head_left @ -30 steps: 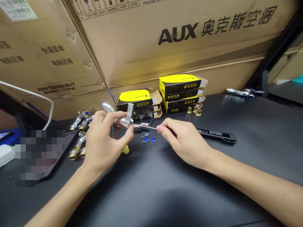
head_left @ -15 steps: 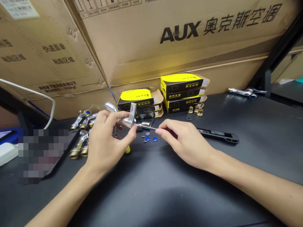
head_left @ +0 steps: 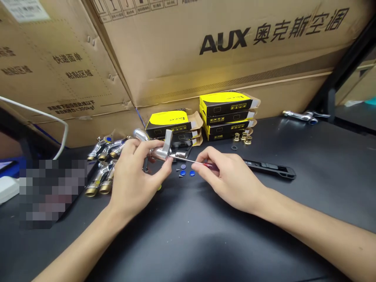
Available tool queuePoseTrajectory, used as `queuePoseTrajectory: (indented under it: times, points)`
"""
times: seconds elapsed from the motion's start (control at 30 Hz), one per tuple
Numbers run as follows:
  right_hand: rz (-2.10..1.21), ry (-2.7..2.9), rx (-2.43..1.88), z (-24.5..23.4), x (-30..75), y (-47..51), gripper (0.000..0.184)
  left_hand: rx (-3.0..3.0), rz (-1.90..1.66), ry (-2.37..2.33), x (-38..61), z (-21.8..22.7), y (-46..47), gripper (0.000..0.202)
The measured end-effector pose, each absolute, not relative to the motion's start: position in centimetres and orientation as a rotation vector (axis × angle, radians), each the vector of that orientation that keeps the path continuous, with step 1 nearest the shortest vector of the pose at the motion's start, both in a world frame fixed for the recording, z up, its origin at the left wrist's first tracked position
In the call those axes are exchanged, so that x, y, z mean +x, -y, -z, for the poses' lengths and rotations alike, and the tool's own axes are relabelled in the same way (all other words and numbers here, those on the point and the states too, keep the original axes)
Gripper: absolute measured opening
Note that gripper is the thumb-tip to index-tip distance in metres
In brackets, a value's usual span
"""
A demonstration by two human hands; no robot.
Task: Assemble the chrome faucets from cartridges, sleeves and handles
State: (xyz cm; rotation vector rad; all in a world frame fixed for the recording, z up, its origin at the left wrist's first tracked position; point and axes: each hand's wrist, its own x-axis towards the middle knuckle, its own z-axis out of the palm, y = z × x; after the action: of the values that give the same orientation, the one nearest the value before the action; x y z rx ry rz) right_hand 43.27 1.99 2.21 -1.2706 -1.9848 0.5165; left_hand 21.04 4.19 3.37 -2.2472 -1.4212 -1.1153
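Observation:
My left hand [head_left: 133, 174] is closed around a chrome faucet [head_left: 159, 152], whose flat lever handle [head_left: 168, 141] stands up at its right end. In my right hand [head_left: 232, 178] is a screwdriver [head_left: 212, 166] with a dark red handle, pinched between thumb and fingers. Its thin shaft points left, and the tip meets the faucet just below the lever, by my left thumb. The exact contact spot is too small to make out. Under the shaft, on the black table, lie blue round caps [head_left: 192, 173] and small screws [head_left: 178, 170].
Several chrome faucets [head_left: 96, 180] lie at left beside a dark, blurred-out panel. Yellow-black boxes [head_left: 225, 113] are stacked at the back, with brass fittings [head_left: 248, 140] and a black ring [head_left: 234, 148] before them. A utility knife [head_left: 270, 169] lies right; another faucet [head_left: 305, 116] lies far right.
The faucet and my left hand have shifted slightly right and down. More of the screwdriver's red handle now shows at my right fingertips; its tip remains at the faucet.

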Motion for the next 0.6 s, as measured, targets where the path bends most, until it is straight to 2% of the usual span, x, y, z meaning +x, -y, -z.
queuePoseTrajectory:
  times: [0.13, 0.27, 0.37, 0.5, 0.53, 0.6]
  points:
    - [-0.483, 1.995, -1.224, -2.16, 43.22, -2.01, 0.02, -2.255, 1.123, 1.387, 21.02, -3.3, -4.22, 0.025]
    - [-0.647, 1.954, -1.192, -2.61, 43.19, -1.94, 0.021, -2.243, 1.131, 1.341, 20.9, -3.42, -3.99, 0.024]
    - [-0.905, 1.865, -1.149, -2.86, 43.31, -1.99, 0.025, -2.196, 1.121, 1.291, 20.69, -3.41, -3.84, 0.026]
    - [-1.477, 1.664, -1.072, -2.8, 43.54, -2.31, 0.034, -2.16, 1.132, 1.164, 20.38, -3.48, -3.86, 0.03]
    - [-1.52, 1.65, -1.064, -2.74, 43.59, -2.4, 0.035, -2.163, 1.132, 1.145, 20.35, -3.51, -3.89, 0.03]
    - [-1.335, 1.747, -1.085, -2.59, 43.65, -2.55, 0.032, -2.163, 1.129, 1.155, 20.4, -3.56, -3.93, 0.03]
